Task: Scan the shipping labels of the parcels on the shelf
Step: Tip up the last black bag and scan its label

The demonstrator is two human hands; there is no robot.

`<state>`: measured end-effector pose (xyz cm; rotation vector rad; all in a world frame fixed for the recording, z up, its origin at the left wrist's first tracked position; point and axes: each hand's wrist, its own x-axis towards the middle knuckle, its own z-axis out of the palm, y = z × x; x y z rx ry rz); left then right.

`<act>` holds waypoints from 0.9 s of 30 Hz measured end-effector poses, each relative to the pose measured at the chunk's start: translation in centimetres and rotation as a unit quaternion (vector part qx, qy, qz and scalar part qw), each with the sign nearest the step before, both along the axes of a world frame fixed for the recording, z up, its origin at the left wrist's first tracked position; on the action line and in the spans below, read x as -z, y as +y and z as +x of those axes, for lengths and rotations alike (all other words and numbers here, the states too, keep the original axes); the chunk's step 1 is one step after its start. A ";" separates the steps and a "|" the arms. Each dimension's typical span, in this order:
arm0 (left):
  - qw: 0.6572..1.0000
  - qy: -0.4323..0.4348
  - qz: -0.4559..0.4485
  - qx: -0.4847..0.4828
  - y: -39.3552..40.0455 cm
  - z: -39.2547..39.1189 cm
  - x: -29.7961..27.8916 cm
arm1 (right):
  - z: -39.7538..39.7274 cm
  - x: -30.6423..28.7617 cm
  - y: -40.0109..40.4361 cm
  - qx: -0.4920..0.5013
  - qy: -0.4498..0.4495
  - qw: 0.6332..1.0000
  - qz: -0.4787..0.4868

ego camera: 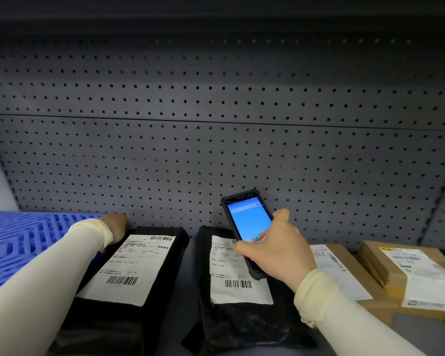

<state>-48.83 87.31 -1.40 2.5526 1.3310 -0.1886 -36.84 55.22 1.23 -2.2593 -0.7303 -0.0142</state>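
- The second black parcel (242, 291) lies flat on the shelf (180, 291), long axis running front to back, and its shipping label (238, 276) faces up with the big barcode at the near end.
- The scanner (247, 222) sits directly over that label's far half, tilted so its lit screen faces the person and its top end points at the pegboard back wall (216, 137).
- The right hand (278, 250) grips the scanner from the side. Its fingers wrap the lower body, thumb on the screen edge. It's clearly the hand nearer this label.
- So, my guess: the barcode lies below and toward the person from the scanner's nose, and the scanner would need to tip down or pull back a bit to catch it.
- The first black parcel (129, 278) lies just to the left, apart from the second, same orientation, own label (131, 268) up.
- The left hand (116, 224) reaches past that parcel's far corner. It seems to rest there, but I can't tell how its fingers lie since they're hidden.
- Off to the right are two cardboard boxes (385, 276), labels up, looking not yet scanned. The blue plastic crate (18, 242) is at far left.
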 end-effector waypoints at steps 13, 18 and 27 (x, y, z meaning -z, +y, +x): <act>0.995 -0.048 -0.083 0.024 1.1 -0.3 -0.6 | -2.2 0.4 0.4 0.031 0.000 0.999 -0.005; 0.987 -0.107 -0.122 0.019 0.3 -1.0 -1.0 | -2.8 0.4 0.9 0.027 -0.004 0.999 -0.023; 0.970 -0.182 -0.159 0.008 -1.0 -1.8 -0.8 | -3.4 0.1 1.3 -0.024 0.018 1.000 -0.004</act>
